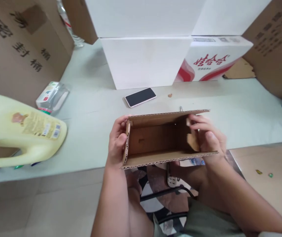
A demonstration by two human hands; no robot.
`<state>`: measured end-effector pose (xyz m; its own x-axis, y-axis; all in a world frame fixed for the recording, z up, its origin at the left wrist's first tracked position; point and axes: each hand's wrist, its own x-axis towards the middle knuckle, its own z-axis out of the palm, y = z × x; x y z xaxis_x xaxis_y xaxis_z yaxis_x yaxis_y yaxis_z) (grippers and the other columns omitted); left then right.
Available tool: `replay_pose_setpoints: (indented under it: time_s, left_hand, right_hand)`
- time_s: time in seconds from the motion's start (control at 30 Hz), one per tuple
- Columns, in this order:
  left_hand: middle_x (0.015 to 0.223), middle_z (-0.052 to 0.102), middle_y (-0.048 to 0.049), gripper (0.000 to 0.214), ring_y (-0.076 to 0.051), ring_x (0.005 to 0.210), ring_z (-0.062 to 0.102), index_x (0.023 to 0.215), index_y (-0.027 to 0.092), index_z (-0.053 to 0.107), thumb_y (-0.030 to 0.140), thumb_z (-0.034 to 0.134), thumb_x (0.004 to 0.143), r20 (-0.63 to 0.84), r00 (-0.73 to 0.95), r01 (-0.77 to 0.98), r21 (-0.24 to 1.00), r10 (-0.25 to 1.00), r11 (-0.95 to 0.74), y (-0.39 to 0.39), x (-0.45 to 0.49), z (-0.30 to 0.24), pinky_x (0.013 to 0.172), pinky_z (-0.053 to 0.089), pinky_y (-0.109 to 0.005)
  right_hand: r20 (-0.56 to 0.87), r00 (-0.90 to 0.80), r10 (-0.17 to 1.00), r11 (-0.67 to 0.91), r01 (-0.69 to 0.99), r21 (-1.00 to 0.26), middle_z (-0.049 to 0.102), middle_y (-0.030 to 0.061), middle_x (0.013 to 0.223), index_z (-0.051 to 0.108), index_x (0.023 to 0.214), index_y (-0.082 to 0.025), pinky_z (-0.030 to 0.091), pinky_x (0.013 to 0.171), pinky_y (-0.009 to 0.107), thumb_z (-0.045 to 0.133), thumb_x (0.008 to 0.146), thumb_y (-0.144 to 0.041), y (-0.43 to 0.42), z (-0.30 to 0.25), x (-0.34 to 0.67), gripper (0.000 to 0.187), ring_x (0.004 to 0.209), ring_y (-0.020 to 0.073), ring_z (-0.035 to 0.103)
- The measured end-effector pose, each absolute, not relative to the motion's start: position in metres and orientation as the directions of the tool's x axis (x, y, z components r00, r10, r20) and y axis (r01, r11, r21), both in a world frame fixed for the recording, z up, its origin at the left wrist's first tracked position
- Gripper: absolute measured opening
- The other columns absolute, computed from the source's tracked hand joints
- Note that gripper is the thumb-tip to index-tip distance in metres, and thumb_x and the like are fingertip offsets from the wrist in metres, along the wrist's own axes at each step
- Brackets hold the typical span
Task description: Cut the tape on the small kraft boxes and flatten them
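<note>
A small brown corrugated cardboard box (155, 140) is held open-side up over the near edge of the pale table (242, 112). My left hand (116, 141) grips its left end wall, thumb on the near side and fingers behind. My right hand (206, 135) is closed on the right end, pinching a small side flap that is folded inward. The box is empty inside, with a small slot in its floor.
A smartphone (140, 97) lies face down behind the box. A large white box (146, 62) and a red-printed white carton (212, 59) stand further back. A yellow jug (20, 130) and a clear plastic bottle (52, 97) lie at left. Brown cartons (20, 49) flank both sides.
</note>
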<state>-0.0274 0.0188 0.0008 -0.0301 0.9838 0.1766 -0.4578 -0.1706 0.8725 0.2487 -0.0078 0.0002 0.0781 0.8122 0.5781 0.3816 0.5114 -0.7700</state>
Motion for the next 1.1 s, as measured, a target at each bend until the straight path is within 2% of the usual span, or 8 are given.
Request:
replay_pose_setpoints:
  time_s: [0.17,0.37,0.43,0.6,0.7,0.83,0.9,1.1]
  left_hand:
    - [0.094,0.076,-0.0024,0.052,-0.019,0.076,0.071,0.108,0.026,0.074,0.055,0.091,0.068,0.086,0.029,-0.33,0.941,0.996,-0.072,0.031,-0.004,0.003,0.065,0.058,-0.029]
    - [0.088,0.074,0.0009,0.043,-0.017,0.072,0.07,0.099,0.028,0.072,0.031,0.092,0.061,-0.09,-0.009,-0.364,0.928,0.996,0.081,0.032,0.024,0.01,0.063,0.057,-0.026]
    - [0.089,0.074,0.0018,0.039,-0.016,0.073,0.069,0.095,0.028,0.072,0.026,0.09,0.06,-0.1,-0.074,-0.363,0.929,0.992,0.067,0.029,0.03,0.009,0.063,0.056,-0.026]
    - [0.114,0.075,-0.0015,0.031,-0.021,0.097,0.07,0.091,0.029,0.075,0.03,0.09,0.064,-0.026,-0.119,-0.316,0.949,0.993,-0.013,0.023,0.032,0.004,0.079,0.057,-0.03]
    - [0.119,0.071,-0.0047,0.021,-0.024,0.107,0.067,0.082,0.025,0.074,0.041,0.085,0.071,0.009,-0.102,-0.3,0.953,0.995,-0.04,0.022,0.029,0.002,0.086,0.057,-0.034]
    - [0.119,0.067,-0.0086,0.046,-0.028,0.104,0.064,0.08,0.023,0.074,0.068,0.075,0.073,0.038,-0.023,-0.325,0.945,0.999,-0.043,0.023,0.025,0.002,0.081,0.057,-0.037]
    - [0.121,0.064,-0.0087,0.053,-0.028,0.105,0.062,0.082,0.023,0.073,0.074,0.077,0.068,0.079,0.018,-0.299,0.952,0.997,-0.07,0.024,0.023,0.003,0.081,0.056,-0.037]
    - [0.13,0.06,-0.0082,0.043,-0.028,0.109,0.06,0.078,0.022,0.064,0.05,0.092,0.061,0.042,0.126,-0.196,0.98,0.991,-0.017,0.029,0.015,0.005,0.079,0.053,-0.033]
  right_hand:
    - [0.595,-0.039,0.803,0.582,0.264,-0.769,0.073,0.0026,0.139,0.081,0.111,-0.032,0.029,0.13,0.064,0.018,0.098,-0.08,-0.005,-0.015,0.274,0.08,0.149,0.036,0.051]
    - [0.54,0.081,0.838,0.515,0.214,-0.83,0.073,0.0056,0.136,0.066,0.131,-0.032,0.029,0.132,0.063,0.053,0.104,-0.049,-0.01,-0.016,0.282,0.034,0.155,0.0313,0.046]
    - [0.494,0.13,0.86,0.469,0.18,-0.865,0.071,0.0063,0.138,0.061,0.134,-0.033,0.033,0.13,0.06,0.057,0.104,-0.039,-0.011,-0.015,0.284,0.032,0.157,0.0286,0.041]
    - [0.534,0.194,0.823,0.496,0.212,-0.842,0.066,0.0092,0.13,0.064,0.12,-0.029,0.046,0.12,0.056,0.058,0.101,-0.034,-0.003,-0.021,0.287,0.021,0.134,0.028,0.06]
    - [0.504,0.263,0.823,0.466,0.195,-0.863,0.061,0.0088,0.125,0.06,0.121,-0.029,0.052,0.112,0.054,0.058,0.1,-0.037,0.004,-0.028,0.283,0.023,0.122,0.0258,0.063]
    - [0.454,0.358,0.816,0.446,0.109,-0.888,0.048,0.01,0.151,0.046,0.142,-0.036,0.047,0.118,0.055,0.061,0.097,-0.042,0.009,-0.031,0.278,0.048,0.141,0.0278,0.052]
    - [0.443,0.304,0.843,0.419,0.144,-0.896,0.048,0.0091,0.158,0.054,0.139,-0.035,0.042,0.122,0.058,0.06,0.097,-0.045,0.01,-0.028,0.279,0.043,0.148,0.0305,0.047]
    - [0.455,0.24,0.858,0.406,0.226,-0.885,0.063,0.0084,0.148,0.071,0.109,-0.029,0.039,0.121,0.062,0.057,0.098,-0.05,0.012,-0.022,0.288,0.027,0.143,0.0334,0.054]
